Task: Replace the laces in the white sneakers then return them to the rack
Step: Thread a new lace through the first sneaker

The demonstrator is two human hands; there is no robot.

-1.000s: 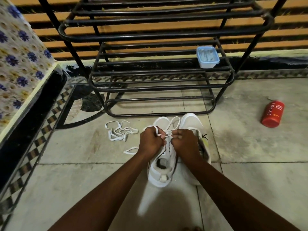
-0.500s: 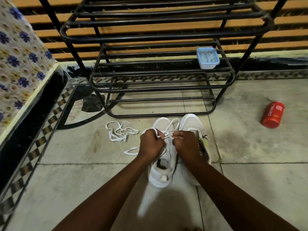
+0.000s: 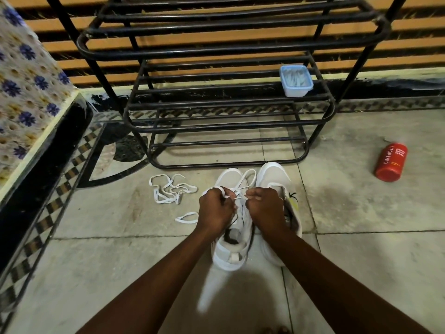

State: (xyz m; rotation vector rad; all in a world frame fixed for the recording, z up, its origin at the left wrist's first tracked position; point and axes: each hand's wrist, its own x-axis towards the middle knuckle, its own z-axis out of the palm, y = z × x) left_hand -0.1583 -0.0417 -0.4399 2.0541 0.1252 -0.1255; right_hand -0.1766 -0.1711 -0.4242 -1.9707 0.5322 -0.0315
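Two white sneakers stand side by side on the tiled floor, toes toward the black metal rack (image 3: 228, 121). Over the left sneaker (image 3: 230, 251), my left hand (image 3: 216, 210) and my right hand (image 3: 265, 208) each pinch a strand of its white lace (image 3: 248, 177), which loops over the toe. The right sneaker (image 3: 274, 174) sits partly under my right wrist. A loose white lace (image 3: 172, 189) lies tangled on the floor to the left, with another short piece (image 3: 186, 217) near my left wrist.
A small blue-rimmed plastic box (image 3: 296, 80) sits on a lower rack shelf at the right. A red bottle (image 3: 391, 162) lies on the floor to the right. A flower-patterned cloth (image 3: 26, 92) covers a raised ledge on the left.
Both hands have stayed over the left sneaker and shifted only slightly; the lace loop over the toe looks a little tighter.
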